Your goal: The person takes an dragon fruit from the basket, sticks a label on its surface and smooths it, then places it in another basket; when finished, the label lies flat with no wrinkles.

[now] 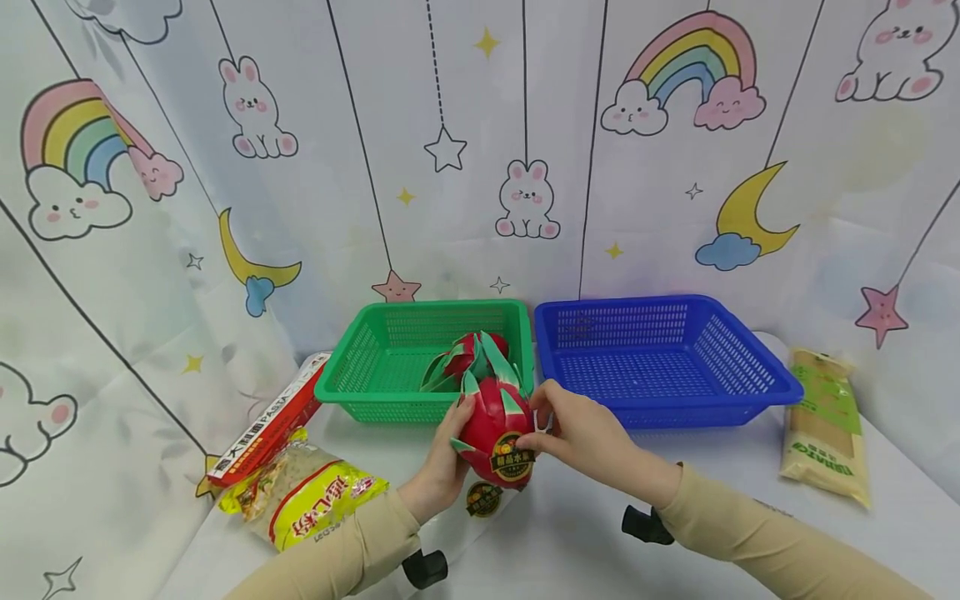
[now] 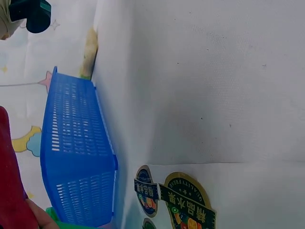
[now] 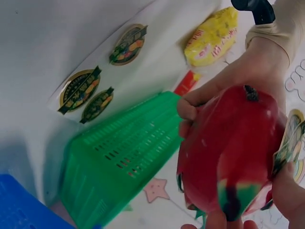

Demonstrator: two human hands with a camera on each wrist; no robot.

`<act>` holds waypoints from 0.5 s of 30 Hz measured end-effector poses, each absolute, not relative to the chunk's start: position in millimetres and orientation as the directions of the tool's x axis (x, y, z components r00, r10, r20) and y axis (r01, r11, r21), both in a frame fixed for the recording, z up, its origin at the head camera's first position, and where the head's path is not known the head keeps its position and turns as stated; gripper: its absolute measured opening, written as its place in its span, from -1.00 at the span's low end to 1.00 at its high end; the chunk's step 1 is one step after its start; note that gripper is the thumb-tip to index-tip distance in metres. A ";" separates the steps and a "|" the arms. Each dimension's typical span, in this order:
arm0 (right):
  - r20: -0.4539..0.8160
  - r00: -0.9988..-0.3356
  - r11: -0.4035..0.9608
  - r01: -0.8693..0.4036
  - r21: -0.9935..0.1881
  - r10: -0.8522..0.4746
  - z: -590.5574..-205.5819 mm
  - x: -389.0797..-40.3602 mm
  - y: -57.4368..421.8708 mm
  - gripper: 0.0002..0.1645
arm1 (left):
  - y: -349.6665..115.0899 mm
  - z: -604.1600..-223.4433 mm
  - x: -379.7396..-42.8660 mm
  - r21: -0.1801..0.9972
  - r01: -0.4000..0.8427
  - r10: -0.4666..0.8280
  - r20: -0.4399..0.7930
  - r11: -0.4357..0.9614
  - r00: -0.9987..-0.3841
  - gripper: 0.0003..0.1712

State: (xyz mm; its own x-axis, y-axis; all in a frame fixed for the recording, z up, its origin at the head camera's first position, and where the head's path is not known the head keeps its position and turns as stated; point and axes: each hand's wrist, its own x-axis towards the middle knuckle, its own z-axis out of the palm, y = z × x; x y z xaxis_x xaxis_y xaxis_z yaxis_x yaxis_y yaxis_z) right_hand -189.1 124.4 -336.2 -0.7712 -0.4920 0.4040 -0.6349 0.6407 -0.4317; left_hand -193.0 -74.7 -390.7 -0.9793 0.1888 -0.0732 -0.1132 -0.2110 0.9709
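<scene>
A red dragon fruit (image 1: 491, 425) with green leaf tips is held between both hands above the white table. My left hand (image 1: 442, 467) grips it from its left side. The right hand (image 1: 577, 429) has its thumb on a black-and-gold oval label (image 1: 512, 458) on the fruit's skin, with its fingers round the right side. In the right wrist view that label (image 3: 290, 138) stands partly off the curved surface. Under the fruit lies a white sticker sheet (image 3: 107, 102) with several similar labels. Another dragon fruit (image 1: 465, 354) sits in the green basket (image 1: 420, 408) behind.
A blue basket (image 1: 667, 417) stands right of the green one. On the left lie a red pasta box (image 1: 277, 417) and a yellow-and-clear food bag (image 1: 307, 496). A tan-and-green package (image 1: 825, 425) is at the far right. A patterned curtain (image 1: 465, 217) hangs behind.
</scene>
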 end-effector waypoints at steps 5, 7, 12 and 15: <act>0.336 -0.806 0.623 -0.591 -0.512 -0.487 -334.0 -190.8 126.5 -0.42 | -75.5 -390.0 -192.0 0.971 -0.093 0.240 -0.038 -0.221 -0.970 -0.29; 0.320 -0.814 0.628 -0.579 -0.520 -0.485 -334.4 -190.6 126.6 -0.40 | -76.1 -390.2 -191.8 0.970 -0.080 0.251 -0.021 -0.230 -0.968 -0.29; 0.262 -0.853 0.666 -0.518 -0.537 -0.452 -337.8 -189.4 127.3 -0.36 | -77.5 -389.1 -191.6 0.966 -0.063 0.238 -0.001 -0.251 -0.971 -0.29; 0.203 -0.876 0.670 -0.467 -0.577 -0.437 -341.7 -189.4 128.9 -0.35 | -78.0 -388.4 -191.9 0.965 -0.059 0.216 -0.003 -0.255 -0.976 -0.27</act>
